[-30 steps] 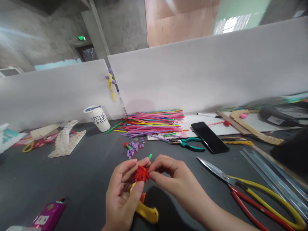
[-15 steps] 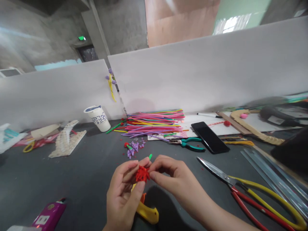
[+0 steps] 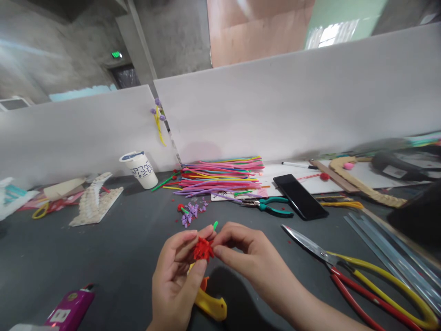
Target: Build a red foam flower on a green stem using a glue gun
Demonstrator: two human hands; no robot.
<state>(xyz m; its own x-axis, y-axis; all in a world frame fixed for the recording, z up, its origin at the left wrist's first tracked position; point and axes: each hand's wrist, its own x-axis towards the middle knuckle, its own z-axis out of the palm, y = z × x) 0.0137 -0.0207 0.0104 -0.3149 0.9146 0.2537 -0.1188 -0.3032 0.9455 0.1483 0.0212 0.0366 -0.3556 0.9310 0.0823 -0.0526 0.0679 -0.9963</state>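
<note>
Between thumb and fingers of the left hand (image 3: 172,276) sits a red, spiky, soft-looking ball (image 3: 203,249), pinched, right hand (image 3: 247,250) apparently pinching its edge; step judged strand-shaping, next move calling for light pressure.

One head view: we look forward and down, left hand (image 3: 172,278) and right hand (image 3: 248,250) close, surface (image 3: 119,262) beneath

At six o'clock on my remote feed, I see a red, rounded, spiky, soft-looking cluster (image 3: 204,249) held at the fingertips of the left hand (image 3: 177,278) and right hand (image 3: 250,252); a slim green rod tip (image 3: 215,225) shows at its one o'clock.
</note>
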